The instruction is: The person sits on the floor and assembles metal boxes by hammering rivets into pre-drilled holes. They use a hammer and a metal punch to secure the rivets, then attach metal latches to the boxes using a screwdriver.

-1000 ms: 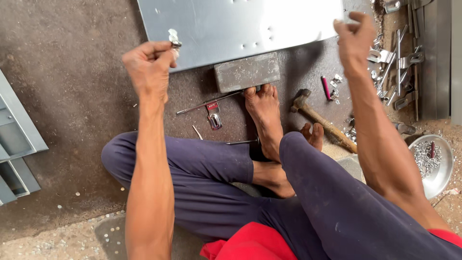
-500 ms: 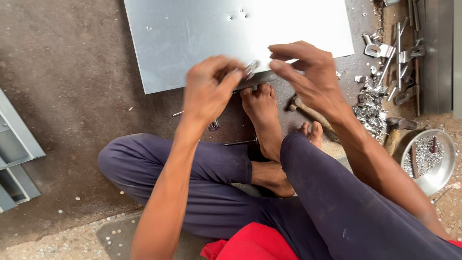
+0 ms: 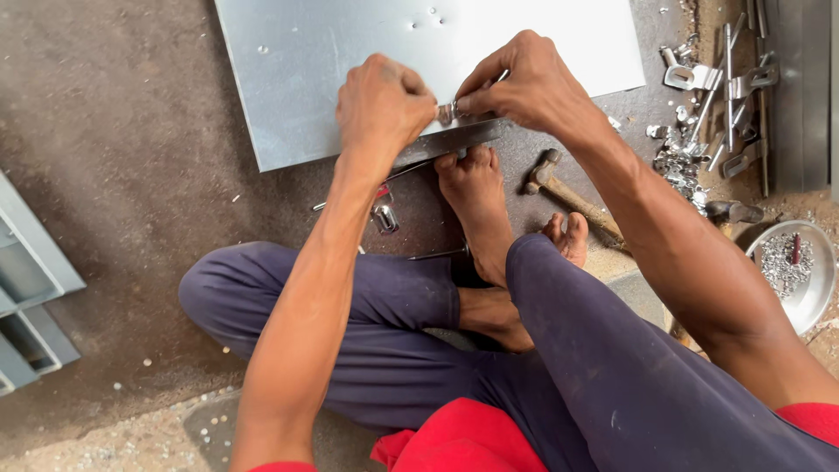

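Half a second before, the hands had been a little apart above the sheet; now they had closed in together. The left hand (image 3: 382,103) was curled shut, its fingertips pinching a small metal fitting (image 3: 447,112), and the right hand (image 3: 522,83) pinched the same piece from the other side, right over the near edge of the grey metal sheet (image 3: 332,61). Just below the hands lay a dark steel bar (image 3: 454,140) by the bare foot (image 3: 476,205). Right of the right hand lay a hammer (image 3: 568,194), loose brackets (image 3: 699,114) and a bowl (image 3: 817,284) on the concrete floor (image 3: 114,175).
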`<state>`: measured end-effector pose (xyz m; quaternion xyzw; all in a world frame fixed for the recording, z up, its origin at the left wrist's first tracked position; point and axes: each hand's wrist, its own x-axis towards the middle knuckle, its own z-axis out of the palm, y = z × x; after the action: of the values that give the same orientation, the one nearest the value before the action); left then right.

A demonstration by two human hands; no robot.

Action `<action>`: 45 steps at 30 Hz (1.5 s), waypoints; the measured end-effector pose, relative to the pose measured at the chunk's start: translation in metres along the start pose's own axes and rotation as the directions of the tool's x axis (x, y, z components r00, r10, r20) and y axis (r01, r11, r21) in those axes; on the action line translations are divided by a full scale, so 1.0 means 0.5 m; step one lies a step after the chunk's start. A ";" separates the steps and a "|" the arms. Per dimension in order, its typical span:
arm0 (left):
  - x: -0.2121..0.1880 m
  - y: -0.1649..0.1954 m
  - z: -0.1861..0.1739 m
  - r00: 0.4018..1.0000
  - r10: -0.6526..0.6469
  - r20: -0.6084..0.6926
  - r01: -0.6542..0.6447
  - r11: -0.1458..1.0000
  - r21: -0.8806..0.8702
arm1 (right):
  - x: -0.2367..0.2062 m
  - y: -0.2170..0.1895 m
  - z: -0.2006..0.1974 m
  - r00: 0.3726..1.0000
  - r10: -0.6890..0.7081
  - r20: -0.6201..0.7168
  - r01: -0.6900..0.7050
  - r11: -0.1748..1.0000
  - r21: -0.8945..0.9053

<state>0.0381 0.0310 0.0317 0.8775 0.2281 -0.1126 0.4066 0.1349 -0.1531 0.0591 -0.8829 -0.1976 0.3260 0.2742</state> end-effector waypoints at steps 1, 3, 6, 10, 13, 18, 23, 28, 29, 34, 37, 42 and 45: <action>0.009 -0.001 -0.002 1.000 -0.026 0.005 0.026 0.999 -0.045 | 0.002 -0.001 -0.002 1.000 0.019 0.005 -0.019 1.000 0.008; 0.013 0.004 -0.007 0.998 -0.067 0.013 0.069 0.988 -0.136 | -0.007 -0.004 0.005 0.989 -0.124 -0.075 0.127 0.991 0.035; -0.034 0.022 -0.006 0.982 0.017 -0.191 -0.050 0.984 -0.171 | -0.050 -0.004 0.033 0.882 -0.421 -0.213 0.406 0.907 -0.113; -0.191 0.007 0.034 0.996 -0.087 0.018 0.079 0.776 -0.626 | -0.123 0.002 0.092 0.818 -0.570 -0.078 0.474 0.745 -0.469; -0.225 -0.062 0.036 0.942 -0.306 0.140 0.191 0.145 -0.971 | -0.132 0.006 0.125 0.635 -0.755 -0.166 0.439 0.529 -0.727; -0.204 -0.087 -0.109 0.900 -0.435 0.039 -0.013 -0.115 -0.993 | -0.056 0.001 0.098 0.599 -0.771 -0.215 0.548 0.590 -0.593; -0.279 0.132 -0.168 0.860 0.063 -0.507 -0.462 0.520 -0.719 | -0.032 -0.035 -0.048 0.250 -0.612 -0.750 0.682 0.661 -0.312; -0.234 0.204 0.028 0.926 0.273 0.261 0.274 -0.007 -0.962 | -0.050 -0.101 -0.121 0.535 -0.025 -0.844 0.758 0.456 0.467; -0.219 0.180 0.067 0.969 0.223 0.109 0.117 -0.020 -0.993 | -0.051 -0.108 -0.101 0.701 0.080 -0.709 0.629 0.399 0.667; -0.166 0.080 0.174 0.985 -0.166 0.041 0.020 -0.124 -0.992 | -0.048 -0.086 0.051 0.958 0.280 0.063 -0.050 -0.056 0.997; -0.157 0.061 0.180 0.942 -0.315 -0.117 -0.106 0.050 -0.993 | -0.050 -0.054 0.128 0.942 0.270 0.200 -0.166 -0.146 0.975; -0.127 0.067 0.173 0.913 -0.348 -0.215 -0.198 0.082 -0.977 | -0.046 -0.018 0.156 0.913 0.334 0.235 -0.190 -0.162 0.968; -0.084 0.061 0.145 0.959 -0.266 -0.098 -0.116 -0.051 -0.992 | -0.056 0.005 0.139 0.978 0.201 0.056 -0.067 0.051 0.996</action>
<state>0.0157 -0.0545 0.0211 0.3017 0.3381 0.1820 0.8727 0.0679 -0.1453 0.0264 -0.4856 0.1752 0.3527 0.7805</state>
